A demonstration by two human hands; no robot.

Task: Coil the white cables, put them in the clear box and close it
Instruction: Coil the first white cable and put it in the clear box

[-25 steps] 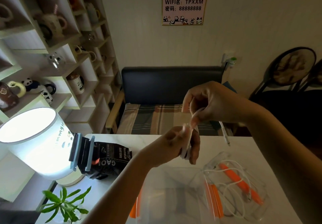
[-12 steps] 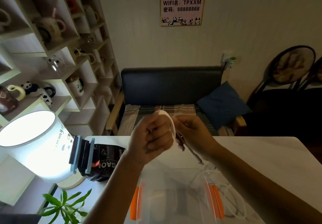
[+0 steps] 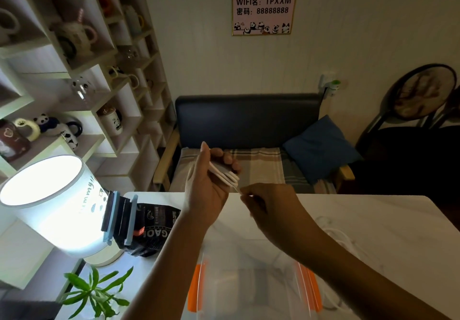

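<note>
The white marble table (image 3: pixel 373 220) carries a glowing lamp (image 3: pixel 49 207) at 9 o'clock and the clear box (image 3: pixel 251 285), with orange latches, at 6 o'clock. Above the box, the left hand (image 3: pixel 209 182) is closed around several loops of a white cable (image 3: pixel 224 173). At its 4 o'clock, the right hand (image 3: pixel 268 205) pinches the cable's free end between its fingertips.

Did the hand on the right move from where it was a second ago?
Yes. The right hand has dropped and slid leftward: a second ago it was up against the dark sofa back, and now it sits over the white table's far edge, pinching the cable end.
</note>
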